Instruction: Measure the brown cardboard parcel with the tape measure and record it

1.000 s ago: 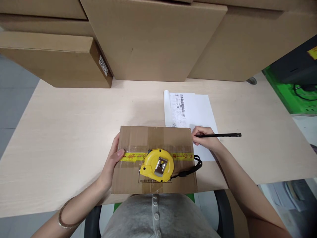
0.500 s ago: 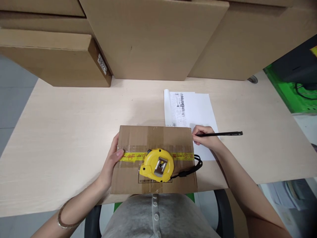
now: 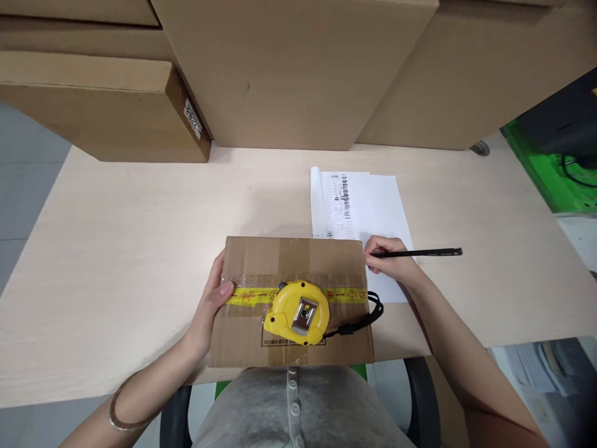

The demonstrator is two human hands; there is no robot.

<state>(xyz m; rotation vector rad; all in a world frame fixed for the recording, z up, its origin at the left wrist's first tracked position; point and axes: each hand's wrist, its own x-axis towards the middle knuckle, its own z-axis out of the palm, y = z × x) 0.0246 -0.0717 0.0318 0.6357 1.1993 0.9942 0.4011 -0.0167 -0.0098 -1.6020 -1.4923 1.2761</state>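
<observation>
A cardboard box with clear and yellow printed tape sits at the front edge of the desk, close to my body. My left hand grips its left side, thumb on top. A yellow tape measure with a metal belt clip and a black wrist strap lies on the box. In my right hand is a black pen, its tail pointing right. That hand rests on white paper beside the box's right edge. The box covers part of the paper, and the pen's tip is hidden.
Large cardboard boxes line the back of the desk, with a smaller carton at the left. A green surface holding a dark device stands at the right. Chair arms show below the desk.
The view has shifted very slightly. My hands, the box, the tape measure and the pen keep nearly the same places.
</observation>
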